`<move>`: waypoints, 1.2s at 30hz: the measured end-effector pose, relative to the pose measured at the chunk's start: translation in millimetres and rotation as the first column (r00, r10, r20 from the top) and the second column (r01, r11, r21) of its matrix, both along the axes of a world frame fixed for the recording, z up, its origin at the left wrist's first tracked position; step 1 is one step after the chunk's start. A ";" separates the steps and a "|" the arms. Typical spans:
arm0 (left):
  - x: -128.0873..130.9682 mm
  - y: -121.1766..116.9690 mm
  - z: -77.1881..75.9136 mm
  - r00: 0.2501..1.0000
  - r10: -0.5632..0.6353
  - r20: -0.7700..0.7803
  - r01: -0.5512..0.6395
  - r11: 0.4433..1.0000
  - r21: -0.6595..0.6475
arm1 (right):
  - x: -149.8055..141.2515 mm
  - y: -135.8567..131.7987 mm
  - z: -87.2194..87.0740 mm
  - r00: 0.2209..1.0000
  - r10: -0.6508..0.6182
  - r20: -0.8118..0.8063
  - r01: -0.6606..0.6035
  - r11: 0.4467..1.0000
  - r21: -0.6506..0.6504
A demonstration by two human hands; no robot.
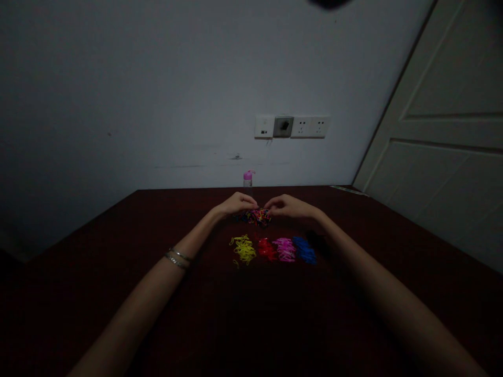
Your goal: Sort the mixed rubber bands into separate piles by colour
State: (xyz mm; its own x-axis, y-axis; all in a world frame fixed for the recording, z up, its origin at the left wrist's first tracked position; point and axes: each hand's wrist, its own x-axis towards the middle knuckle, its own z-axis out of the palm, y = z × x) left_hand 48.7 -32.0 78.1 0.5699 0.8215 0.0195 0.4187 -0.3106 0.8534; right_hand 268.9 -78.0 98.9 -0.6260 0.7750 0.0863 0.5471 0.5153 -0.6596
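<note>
A mixed heap of small coloured rubber bands (257, 216) lies on the dark red table (118, 246). My left hand (237, 203) rests at its left edge and my right hand (288, 206) at its right edge, both with fingers curled down into the heap. Whether either hand holds a band is too small to make out. Nearer to me sit sorted piles in a row: yellow bands (243, 249), red bands (266, 248), pink bands (285, 248), blue bands (304, 250) and a dark pile (317, 242). Two bracelets (177, 258) circle my left wrist.
A small bottle with a pink cap (247, 178) stands at the table's far edge against the white wall. Wall sockets (293, 126) are mounted above it. A white door (448, 141) stands on the right.
</note>
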 end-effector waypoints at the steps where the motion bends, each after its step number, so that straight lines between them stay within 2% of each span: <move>1: 3.0 -2.5 0.9 1.000 0.008 0.025 -0.008 1.000 -0.007 | -2.9 -1.9 1.3 1.000 0.007 -0.009 -0.007 1.000 -0.007; 13: 19.0 -20.9 13.7 0.977 0.082 0.194 -0.077 0.996 -0.035 | -10.2 -6.7 6.0 0.988 -0.090 -0.127 0.097 0.994 0.050; 19: 22.9 -22.2 11.8 0.972 0.121 0.201 -0.115 0.993 -0.040 | -12.3 -8.3 9.0 0.985 -0.110 -0.131 0.127 0.983 0.130; 26: 21.2 -17.2 8.4 0.985 0.130 0.114 -0.132 0.991 0.010 | -8.2 -6.6 13.7 0.991 -0.133 -0.013 0.133 0.975 0.179; 30: 17.0 -7.3 1.2 0.996 0.062 0.057 -0.066 0.996 0.063 | 13.4 -2.3 18.9 0.984 -0.154 0.087 0.145 0.984 0.102; 33: 14.3 -2.6 -7.8 0.998 -0.040 -0.051 0.046 0.992 0.120 | 40.3 2.5 17.9 0.961 -0.163 0.225 0.179 0.982 -0.054; 34: 13.9 -2.0 -11.3 0.992 -0.069 -0.103 0.083 0.987 0.140 | 49.5 3.9 16.5 0.946 -0.158 0.282 0.207 0.966 -0.154; 36: 13.9 -2.3 -18.3 0.975 -0.097 -0.197 0.133 0.975 0.177 | 65.3 5.4 12.9 0.906 -0.164 0.391 0.302 0.897 -0.324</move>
